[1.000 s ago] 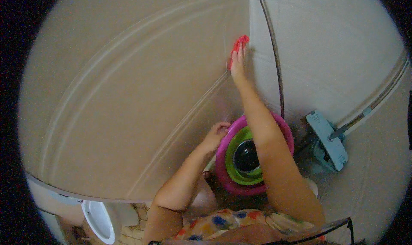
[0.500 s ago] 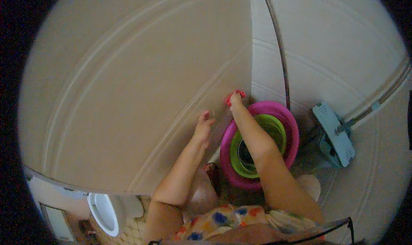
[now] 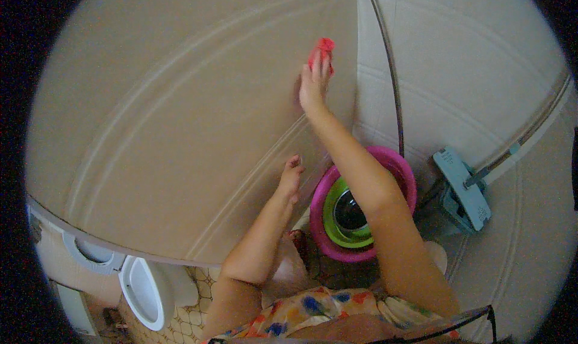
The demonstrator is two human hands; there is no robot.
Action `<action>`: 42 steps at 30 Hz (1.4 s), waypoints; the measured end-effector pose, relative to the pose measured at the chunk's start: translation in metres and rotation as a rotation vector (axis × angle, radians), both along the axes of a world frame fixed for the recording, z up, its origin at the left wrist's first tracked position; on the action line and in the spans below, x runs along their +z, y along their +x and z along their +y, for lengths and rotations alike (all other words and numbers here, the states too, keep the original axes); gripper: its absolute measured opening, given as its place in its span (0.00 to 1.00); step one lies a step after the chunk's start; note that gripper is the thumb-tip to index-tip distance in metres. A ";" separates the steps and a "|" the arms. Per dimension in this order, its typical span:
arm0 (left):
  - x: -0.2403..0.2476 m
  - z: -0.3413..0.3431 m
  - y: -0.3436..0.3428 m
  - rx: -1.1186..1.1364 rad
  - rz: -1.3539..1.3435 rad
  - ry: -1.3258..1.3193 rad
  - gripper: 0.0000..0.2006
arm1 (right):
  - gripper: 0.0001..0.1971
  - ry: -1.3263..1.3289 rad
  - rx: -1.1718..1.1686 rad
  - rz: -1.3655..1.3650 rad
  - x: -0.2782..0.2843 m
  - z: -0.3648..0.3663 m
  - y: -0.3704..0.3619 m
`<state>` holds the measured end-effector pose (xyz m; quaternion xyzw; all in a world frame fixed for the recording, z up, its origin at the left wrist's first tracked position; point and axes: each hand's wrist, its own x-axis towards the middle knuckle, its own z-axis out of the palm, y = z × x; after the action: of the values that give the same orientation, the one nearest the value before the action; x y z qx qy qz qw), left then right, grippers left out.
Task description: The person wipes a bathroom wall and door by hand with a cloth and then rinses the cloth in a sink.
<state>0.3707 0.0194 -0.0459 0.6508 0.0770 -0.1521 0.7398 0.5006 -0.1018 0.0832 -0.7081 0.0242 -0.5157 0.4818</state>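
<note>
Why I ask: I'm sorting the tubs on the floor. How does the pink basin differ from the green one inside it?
The pink basin is wider and outermost; the green basin is smaller and nested within it. The pink basin is magenta, the green basin lime. The green basin holds a dark round thing; the pink basin holds the green basin. Both are round and sit on the floor by the wall.

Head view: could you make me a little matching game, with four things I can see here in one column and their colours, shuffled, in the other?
Things:
1. cloth under the right hand, pressed to the door
2. outer basin on the floor
3. inner basin
4. mop head by the wall

Colours:
A. light blue
B. lime green
C. red
D. magenta pink

Pairs: 1-C, 2-D, 3-B, 4-A
</note>
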 end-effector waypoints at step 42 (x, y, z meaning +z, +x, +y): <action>0.022 0.027 -0.047 -0.073 -0.142 0.118 0.21 | 0.40 -0.443 -0.028 0.450 -0.015 -0.062 -0.092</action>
<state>0.3238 0.0469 -0.0234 0.7048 0.0097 -0.1277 0.6977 0.4087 -0.1634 0.0684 -0.8918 0.0269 -0.3451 0.2912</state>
